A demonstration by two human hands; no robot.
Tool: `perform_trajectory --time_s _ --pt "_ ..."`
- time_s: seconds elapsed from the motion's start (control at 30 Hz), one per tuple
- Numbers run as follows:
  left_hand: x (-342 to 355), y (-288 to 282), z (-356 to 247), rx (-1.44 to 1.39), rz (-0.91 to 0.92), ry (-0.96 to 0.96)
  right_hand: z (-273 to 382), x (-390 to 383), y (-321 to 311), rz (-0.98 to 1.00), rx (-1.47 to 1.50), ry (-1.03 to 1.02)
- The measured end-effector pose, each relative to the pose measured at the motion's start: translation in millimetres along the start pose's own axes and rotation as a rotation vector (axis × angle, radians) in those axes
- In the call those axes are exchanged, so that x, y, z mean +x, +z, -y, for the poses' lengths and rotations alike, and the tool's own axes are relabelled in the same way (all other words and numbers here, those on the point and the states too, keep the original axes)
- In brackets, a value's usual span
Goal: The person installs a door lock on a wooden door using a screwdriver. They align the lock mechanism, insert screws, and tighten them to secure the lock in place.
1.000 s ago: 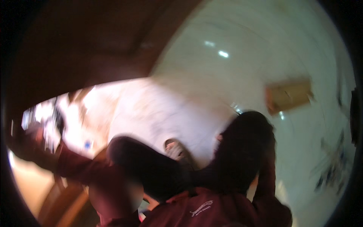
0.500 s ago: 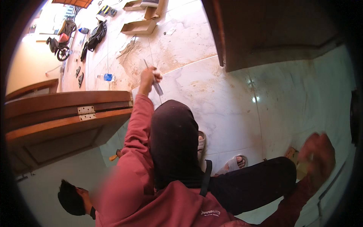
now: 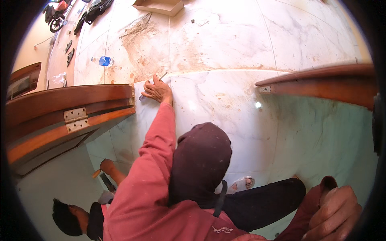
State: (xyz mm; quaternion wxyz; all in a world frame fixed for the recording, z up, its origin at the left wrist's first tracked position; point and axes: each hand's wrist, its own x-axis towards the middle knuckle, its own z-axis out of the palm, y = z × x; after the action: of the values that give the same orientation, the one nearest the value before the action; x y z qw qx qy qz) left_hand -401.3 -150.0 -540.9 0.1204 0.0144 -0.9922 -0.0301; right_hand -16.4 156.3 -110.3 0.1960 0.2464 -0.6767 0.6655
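- Left hand: fingers spread flat on the pale marble slab, near its top-left corner, a thin tool projecting past the slab's upper edge.
- Right hand: lower right, fingers curled together; whether it holds anything cannot be told.
- Wooden door frame, with hinge, abuts the slab's left edge.
- Dusty tiled floor lies open beyond; a water bottle stands well apart.

An open, shallow, brown cardboard box lies on the pale marble floor at the top edge. A clear plastic bottle with a blue label band lies on its side, upper left. No signs or screens noted.
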Motion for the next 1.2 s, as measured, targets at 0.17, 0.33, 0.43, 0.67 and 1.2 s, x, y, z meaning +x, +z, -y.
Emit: perform_trajectory --time_s 0.17,0.33,0.43,0.67,1.2 --pt "-4.0 8.2 -4.3 0.028 -0.079 0.010 -36.5 57.5 11.0 -0.136 -0.011 0.013" --pt "2.3 -0.2 -11.6 0.058 -0.070 0.004 -87.8 107.8 33.3 -0.325 -0.108 0.091" --pt "2.1 -7.8 -14.3 0.033 -0.058 0.023 -131.1 119.0 48.6 -0.456 -0.172 0.334" --pt "7.9 -16.0 -19.2 0.022 0.001 -0.016 -283.2 102.5 35.2 -0.538 -0.249 1.126" --pt "21.4 -22.1 -25.9 0.077 0.116 -0.037 -698.6 306.5 -214.9 -0.443 -1.082 0.717"
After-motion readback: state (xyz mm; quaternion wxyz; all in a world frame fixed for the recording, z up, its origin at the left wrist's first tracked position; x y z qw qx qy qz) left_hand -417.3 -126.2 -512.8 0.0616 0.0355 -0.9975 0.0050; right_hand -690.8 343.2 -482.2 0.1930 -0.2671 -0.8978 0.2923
